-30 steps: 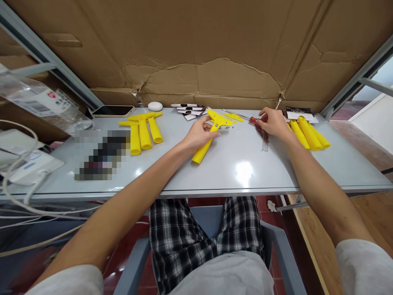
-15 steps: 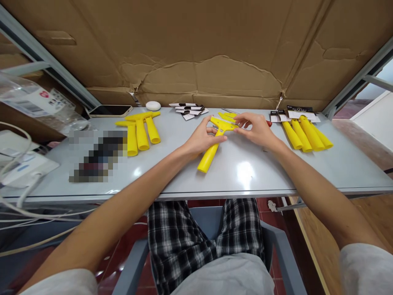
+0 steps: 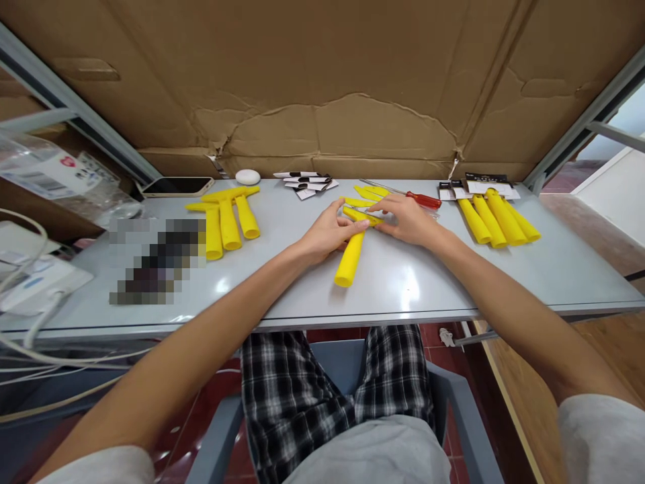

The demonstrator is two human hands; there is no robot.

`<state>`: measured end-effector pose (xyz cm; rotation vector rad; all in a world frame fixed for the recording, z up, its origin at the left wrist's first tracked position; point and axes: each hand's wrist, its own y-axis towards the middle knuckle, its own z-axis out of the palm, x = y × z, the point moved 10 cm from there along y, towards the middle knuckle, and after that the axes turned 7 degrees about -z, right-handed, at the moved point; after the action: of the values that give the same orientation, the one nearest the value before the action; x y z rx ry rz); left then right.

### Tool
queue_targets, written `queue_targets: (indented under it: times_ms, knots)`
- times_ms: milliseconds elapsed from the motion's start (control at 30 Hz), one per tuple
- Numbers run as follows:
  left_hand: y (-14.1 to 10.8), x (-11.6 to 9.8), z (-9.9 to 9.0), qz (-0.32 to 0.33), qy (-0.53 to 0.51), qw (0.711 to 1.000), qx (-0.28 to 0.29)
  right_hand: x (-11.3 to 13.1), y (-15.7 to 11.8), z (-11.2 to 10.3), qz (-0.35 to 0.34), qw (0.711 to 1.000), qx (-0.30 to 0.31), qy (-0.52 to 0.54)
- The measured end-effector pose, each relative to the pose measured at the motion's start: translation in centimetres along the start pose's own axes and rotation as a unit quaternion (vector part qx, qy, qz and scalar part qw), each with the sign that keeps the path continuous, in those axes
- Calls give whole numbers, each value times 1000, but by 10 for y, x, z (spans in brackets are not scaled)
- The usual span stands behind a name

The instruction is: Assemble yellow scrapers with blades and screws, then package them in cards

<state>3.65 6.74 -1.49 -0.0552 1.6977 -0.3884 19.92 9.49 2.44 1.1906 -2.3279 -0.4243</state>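
Observation:
My left hand (image 3: 330, 234) is closed around the neck of a yellow T-shaped scraper (image 3: 350, 262), thumb across the front. Its hollow handle points toward me, slightly above the desk. My right hand (image 3: 406, 216) pinches the right end of the scraper's wide head. A thin dark line, perhaps a blade edge, runs along the top of the head; the fingers partly cover it. Just behind the hands lie flat yellow pieces (image 3: 370, 192) and a screwdriver with a red handle (image 3: 423, 200).
Several yellow scrapers (image 3: 230, 225) lie at the left, and more yellow handles with black-and-white cards (image 3: 496, 218) at the right. A stack of cards (image 3: 307, 181), a white oval object (image 3: 247, 177) and a phone (image 3: 179, 186) sit along the back. Cables and a white power strip (image 3: 45, 275) are far left.
The scraper has been turned so its handle points more directly toward me and its head tilts up. My right hand has shifted left and down, uncovering the screwdriver's red handle.

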Motion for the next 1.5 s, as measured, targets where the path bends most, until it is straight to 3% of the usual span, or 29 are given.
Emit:
queue_targets:
  times_ms: [233, 400, 533, 733, 867, 1000, 1200, 1333, 1500]
  knots:
    - [0, -5, -2, 29, 106, 994, 10, 3, 2, 15, -30, 998, 51, -6]
    - [-5, -25, -11, 141, 281, 948, -56, -2, 2, 17, -36, 998, 53, -13]
    - [-3, -23, -7, 147, 313, 937, -43, -6, 2, 18, -27, 998, 52, -20]
    - [-4, -27, -3, 189, 353, 915, -40, -6, 0, 12, -8, 999, 17, -29]
    - [-13, -26, 0, 202, 376, 903, -46, -3, -13, 0, 70, 995, -29, -68]
    - [-32, -26, 11, 230, 449, 861, -67, 11, -36, -1, 131, 988, -37, -73]
    - [-51, -17, 27, 271, 549, 787, -78, 32, -59, 20, 107, 992, 33, -48]
    - [-56, -8, 22, 268, 559, 781, -78, 32, -65, 25, 125, 987, 63, -75]
    - [-65, 5, 9, 266, 525, 804, -85, 37, -72, 32, 125, 983, 92, -102]
